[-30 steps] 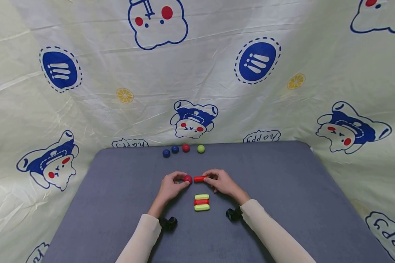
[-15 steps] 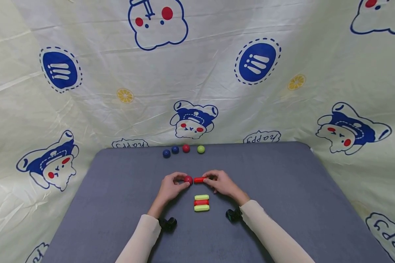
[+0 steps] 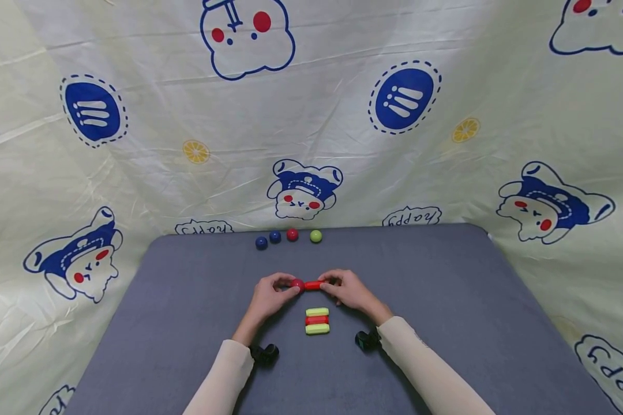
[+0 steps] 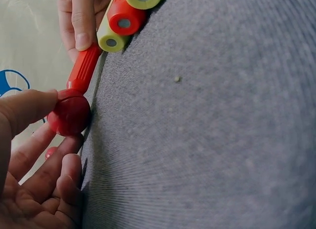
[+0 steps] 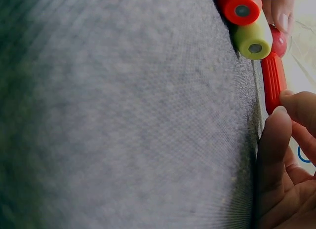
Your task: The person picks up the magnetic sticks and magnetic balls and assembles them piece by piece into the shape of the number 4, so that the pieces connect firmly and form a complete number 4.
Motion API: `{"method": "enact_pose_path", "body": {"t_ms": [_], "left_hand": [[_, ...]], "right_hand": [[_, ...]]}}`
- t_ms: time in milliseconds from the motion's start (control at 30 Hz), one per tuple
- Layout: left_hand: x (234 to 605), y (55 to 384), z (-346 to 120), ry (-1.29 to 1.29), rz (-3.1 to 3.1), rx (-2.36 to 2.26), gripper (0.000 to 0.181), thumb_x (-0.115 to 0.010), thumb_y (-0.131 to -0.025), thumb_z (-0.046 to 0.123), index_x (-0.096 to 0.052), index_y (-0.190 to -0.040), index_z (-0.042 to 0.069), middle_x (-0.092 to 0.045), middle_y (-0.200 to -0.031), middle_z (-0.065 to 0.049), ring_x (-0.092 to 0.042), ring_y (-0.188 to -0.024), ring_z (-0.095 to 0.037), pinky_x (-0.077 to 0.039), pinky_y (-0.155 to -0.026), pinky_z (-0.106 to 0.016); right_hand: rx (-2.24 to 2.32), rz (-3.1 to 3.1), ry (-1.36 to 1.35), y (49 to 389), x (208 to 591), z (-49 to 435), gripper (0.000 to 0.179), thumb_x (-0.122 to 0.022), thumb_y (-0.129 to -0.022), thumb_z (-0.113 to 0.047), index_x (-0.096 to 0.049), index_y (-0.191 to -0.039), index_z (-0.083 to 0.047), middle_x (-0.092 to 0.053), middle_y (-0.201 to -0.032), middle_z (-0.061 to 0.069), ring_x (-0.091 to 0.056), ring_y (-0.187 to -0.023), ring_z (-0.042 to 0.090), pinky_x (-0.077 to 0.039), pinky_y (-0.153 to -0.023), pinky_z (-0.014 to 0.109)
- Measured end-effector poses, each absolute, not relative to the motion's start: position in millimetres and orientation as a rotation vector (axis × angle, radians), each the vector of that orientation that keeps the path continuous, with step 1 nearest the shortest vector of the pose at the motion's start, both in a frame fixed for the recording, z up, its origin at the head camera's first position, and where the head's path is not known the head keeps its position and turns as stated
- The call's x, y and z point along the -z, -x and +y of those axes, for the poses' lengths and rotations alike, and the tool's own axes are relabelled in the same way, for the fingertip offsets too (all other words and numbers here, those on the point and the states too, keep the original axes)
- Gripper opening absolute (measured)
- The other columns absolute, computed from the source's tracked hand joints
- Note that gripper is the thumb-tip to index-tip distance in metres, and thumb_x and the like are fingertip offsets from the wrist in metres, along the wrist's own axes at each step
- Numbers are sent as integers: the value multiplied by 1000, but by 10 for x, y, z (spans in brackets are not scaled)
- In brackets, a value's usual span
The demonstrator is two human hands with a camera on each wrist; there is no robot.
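Observation:
My left hand (image 3: pixel 267 296) pinches a red ball (image 4: pixel 70 115) between thumb and fingers, low over the grey table. My right hand (image 3: pixel 351 288) grips the right end of a red rod (image 3: pixel 312 286) with ridged sides. Ball and rod touch end to end, in line from left to right. Nearer to me lie two yellow-green rods (image 3: pixel 317 329) with a red rod (image 3: pixel 317 320) between them, side by side. Grey metal discs show in the ends of these rods in the left wrist view.
Along the table's (image 3: pixel 197 323) far edge sit two blue balls (image 3: pixel 261 243), a second red ball (image 3: pixel 292 234) and a yellow-green ball (image 3: pixel 315 236). A printed pale sheet (image 3: pixel 156 173) hangs behind. Each wrist wears a black camera (image 3: pixel 265 354).
The gap between the red ball and the red rod has closed; they now touch. Both hands keep their hold, and the other rods and balls stay where they were.

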State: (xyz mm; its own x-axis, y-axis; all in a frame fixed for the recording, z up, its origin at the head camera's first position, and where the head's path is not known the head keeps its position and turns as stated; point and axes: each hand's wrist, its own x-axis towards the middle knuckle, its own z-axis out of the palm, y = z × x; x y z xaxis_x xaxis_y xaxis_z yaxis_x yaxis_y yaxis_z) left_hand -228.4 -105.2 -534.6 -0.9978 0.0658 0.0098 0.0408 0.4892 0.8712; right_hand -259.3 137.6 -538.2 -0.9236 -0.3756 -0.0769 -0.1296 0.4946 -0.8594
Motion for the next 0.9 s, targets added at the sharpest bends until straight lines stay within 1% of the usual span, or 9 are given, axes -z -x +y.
{"method": "enact_pose_path", "body": {"t_ms": [333,500,733,800,900], "left_hand": [[5343,2281,-1057,-118,2692,-1606,24,-80,-90,26,-77,-109,11,-77,-104,-8,-54,-75,-14,-43,-69,-28],[5350,2274,-1053,-107,2689,-1594,24,-80,-91,27,-76,-110,12,-76,-105,-6,-55,-77,-13,-43,-70,-27],[5345,2254,-1048,-113,2702,-1594,23,-79,-92,25,-76,-110,11,-76,-103,-5,-55,-78,-13,-43,-70,-28],[5348,2256,-1046,-99,2696,-1598,23,-79,-91,26,-76,-110,13,-76,-103,-4,-55,-78,-12,-43,-71,-26],[5351,2257,-1046,-113,2704,-1596,24,-79,-92,26,-76,-110,12,-77,-104,-5,-55,-78,-13,-43,-71,-27]], "right_hand": [[1400,2496,439,2587,5382,1369,19,-69,-100,-19,-74,-116,-10,-62,-89,4,-55,-60,14,-52,-55,30],[1398,2502,438,2582,5385,1368,18,-70,-99,-19,-74,-115,-11,-63,-90,3,-55,-61,14,-52,-54,29],[1411,2481,424,2587,5392,1377,20,-70,-99,-21,-74,-116,-11,-64,-86,4,-55,-59,13,-52,-54,28],[1415,2473,414,2593,5394,1382,21,-70,-99,-21,-74,-116,-11,-64,-85,4,-55,-58,13,-52,-54,28],[1423,2462,406,2600,5390,1383,20,-70,-99,-22,-74,-116,-11,-64,-82,4,-56,-58,14,-52,-55,30]]}}
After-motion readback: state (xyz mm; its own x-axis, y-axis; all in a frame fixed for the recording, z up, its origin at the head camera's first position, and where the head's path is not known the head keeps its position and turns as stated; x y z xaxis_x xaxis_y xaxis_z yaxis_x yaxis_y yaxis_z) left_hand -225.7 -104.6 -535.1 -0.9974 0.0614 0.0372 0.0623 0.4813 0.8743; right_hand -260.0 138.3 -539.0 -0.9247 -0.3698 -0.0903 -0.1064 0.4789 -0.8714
